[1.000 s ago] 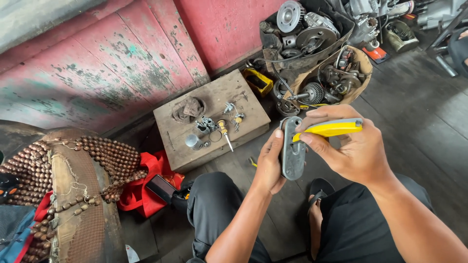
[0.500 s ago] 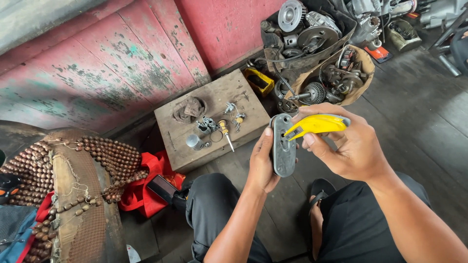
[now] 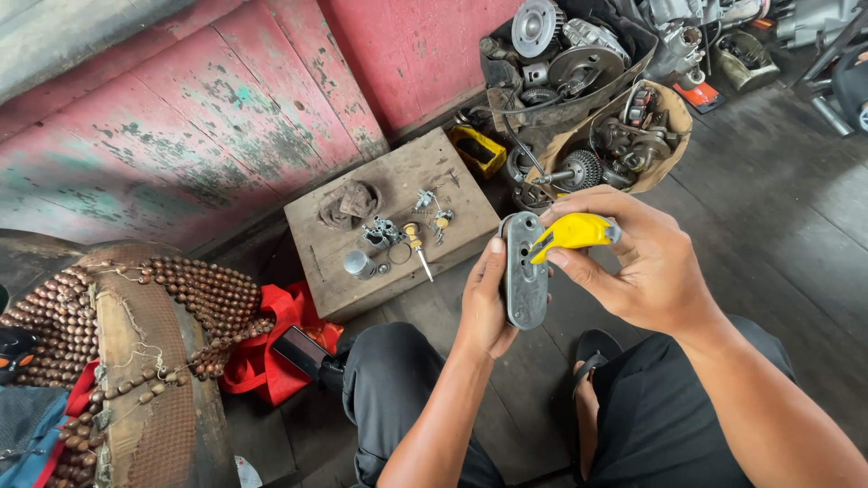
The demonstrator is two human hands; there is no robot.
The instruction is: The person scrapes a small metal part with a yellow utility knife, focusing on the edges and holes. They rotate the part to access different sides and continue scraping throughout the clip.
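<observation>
Both hands shifting left w/ the part since prior frame; left hand gripping grey metal plate upright above knees, right hand clenching yellow-handled tool against it; tip slipping = risking scraped fingers.

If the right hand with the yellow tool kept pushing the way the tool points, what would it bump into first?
Almost at once, the grey oblong metal plate held upright by the left hand. The right hand aims the yellow-handled tool leftward, its tip at or nearly touching the plate's face; depth makes actual contact unclear.
</observation>
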